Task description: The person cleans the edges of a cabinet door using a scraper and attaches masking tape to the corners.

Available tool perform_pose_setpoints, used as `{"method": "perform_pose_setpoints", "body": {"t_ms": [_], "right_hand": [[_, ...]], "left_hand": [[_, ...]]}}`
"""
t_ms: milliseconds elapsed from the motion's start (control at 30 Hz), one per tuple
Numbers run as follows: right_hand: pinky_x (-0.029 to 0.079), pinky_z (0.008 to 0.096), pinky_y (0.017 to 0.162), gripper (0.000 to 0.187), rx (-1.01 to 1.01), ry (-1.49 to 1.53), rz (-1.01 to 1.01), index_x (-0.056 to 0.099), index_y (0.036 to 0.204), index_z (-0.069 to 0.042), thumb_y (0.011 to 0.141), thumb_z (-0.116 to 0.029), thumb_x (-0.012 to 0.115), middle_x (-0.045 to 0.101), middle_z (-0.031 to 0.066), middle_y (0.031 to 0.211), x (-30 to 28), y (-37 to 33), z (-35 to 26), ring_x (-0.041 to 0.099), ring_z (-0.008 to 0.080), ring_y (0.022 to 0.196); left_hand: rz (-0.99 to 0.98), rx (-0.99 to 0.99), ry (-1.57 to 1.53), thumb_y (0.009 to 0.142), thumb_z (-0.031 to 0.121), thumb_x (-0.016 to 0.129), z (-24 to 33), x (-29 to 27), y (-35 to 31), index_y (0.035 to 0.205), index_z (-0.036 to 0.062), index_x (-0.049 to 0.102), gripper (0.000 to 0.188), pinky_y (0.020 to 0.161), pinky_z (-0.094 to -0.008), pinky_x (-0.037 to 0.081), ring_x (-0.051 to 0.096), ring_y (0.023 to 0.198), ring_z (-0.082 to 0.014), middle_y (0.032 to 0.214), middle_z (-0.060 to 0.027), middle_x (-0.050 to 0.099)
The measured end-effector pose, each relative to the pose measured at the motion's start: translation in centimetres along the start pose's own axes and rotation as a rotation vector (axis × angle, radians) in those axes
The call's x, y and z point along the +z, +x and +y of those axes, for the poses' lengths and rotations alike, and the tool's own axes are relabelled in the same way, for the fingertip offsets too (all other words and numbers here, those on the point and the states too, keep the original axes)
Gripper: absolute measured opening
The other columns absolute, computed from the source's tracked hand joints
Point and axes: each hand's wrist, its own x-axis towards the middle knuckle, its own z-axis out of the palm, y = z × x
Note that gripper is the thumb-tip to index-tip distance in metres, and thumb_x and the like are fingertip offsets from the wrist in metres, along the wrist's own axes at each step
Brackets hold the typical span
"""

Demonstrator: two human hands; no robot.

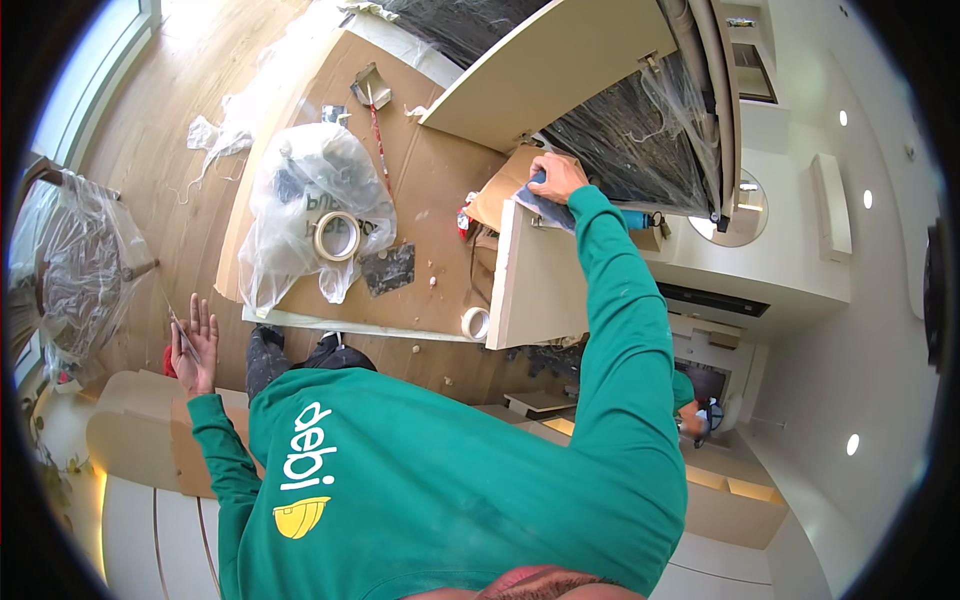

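My right hand is closed on a folded blue-grey sheet, cloth or sandpaper, pressing it to the top edge of a cream cabinet door. My right arm is stretched far forward. Low at the left, my left hand is held out palm up with its fingers straight. A thin, flat grey tool lies across that palm, seen nearly edge-on; its exact kind does not show. Beside the door is a folded piece of brown cardboard.
Brown cardboard covers a surface bearing a plastic bag, tape rolls, a dark sanding sheet and a red-handled brush. Another cream panel stands open ahead. A plastic-wrapped chair is left. Another person is at right.
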Motion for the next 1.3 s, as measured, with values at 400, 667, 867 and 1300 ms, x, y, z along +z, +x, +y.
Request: {"method": "perform_pose_setpoints", "body": {"t_ms": [400,667,867,1300], "right_hand": [[0.051,0.0434,0.09,0.028,0.024,-0.03,-0.015,0.068,0.095,-0.009,0.075,-0.027,0.074,0.064,0.0152,0.103,-0.1,-0.1,-0.5,0.064,0.0344,0.104],[0.051,0.0434,0.091,0.027,-0.017,-0.086,-0.005,0.066,0.095,-0.01,0.076,-0.028,0.072,0.062,0.0133,0.101,-0.4,-0.1,-1.2,0.062,0.0339,0.105],[0.051,0.0435,0.089,0.026,-0.068,-0.133,-0.057,0.066,0.094,-0.009,0.077,-0.027,0.072,0.062,0.0132,0.101,-0.8,-0.8,-3.2,0.062,0.034,0.103],[0.052,0.0451,0.086,0.025,-0.205,-0.141,-0.084,0.066,0.093,-0.01,0.074,-0.024,0.074,0.062,0.0109,0.096,2.7,-7.4,-5.7,0.062,0.0333,0.1]], "left_hand": [[-0.006,0.01,-0.008,0.11,0.027,0.045,0.4,-0.5,-0.5,0.095,0.0082,0.061,0.029,0.126,-0.0475,0.022,0.022,0.155,-0.0296,0.167,-0.0156,0.027],[-0.045,-0.005,-0.019,0.11,0.026,0.046,0.5,-1.3,-0.6,0.096,0.0081,0.061,0.027,0.126,-0.0478,0.022,0.022,0.155,-0.03,0.167,-0.016,0.027],[-0.036,-0.001,-0.009,0.11,0.027,0.046,0.6,-1.3,-0.8,0.097,0.0078,0.063,0.028,0.126,-0.047,0.022,0.022,0.155,-0.0301,0.167,-0.0159,0.027],[-0.088,-0.041,-0.052,0.11,0.025,0.046,0.3,-1.2,-0.8,0.098,0.0044,0.066,0.031,0.126,-0.048,0.021,0.021,0.155,-0.0304,0.167,-0.0171,0.024]]}}
